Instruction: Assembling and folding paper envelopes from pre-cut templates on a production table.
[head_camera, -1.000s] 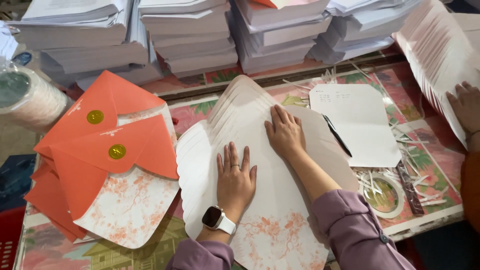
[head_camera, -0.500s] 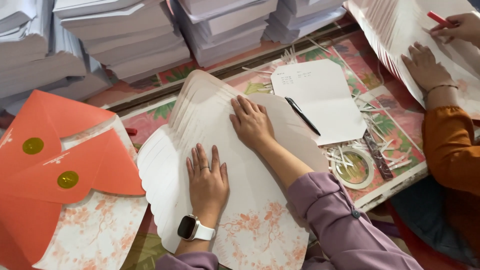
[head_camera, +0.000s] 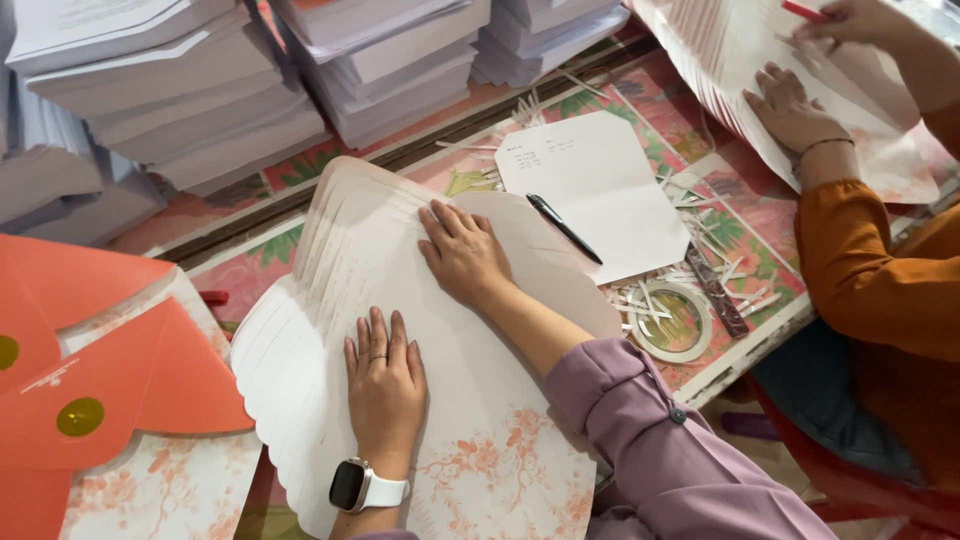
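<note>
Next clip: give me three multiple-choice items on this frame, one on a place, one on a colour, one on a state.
1. The black pen lies on:
A. a white sheet
B. the tape roll
C. an orange envelope

2. The folded envelopes at the left are:
A. blue
B. orange
C. green

3. The left hand and right hand are:
A. clenched in fists
B. lifted off the table
C. flat on the fanned envelope blanks

Answers: 1 A, the pen crosses the white sheet. 2 B, their flaps are orange. 3 C, both palms press the blanks.
</note>
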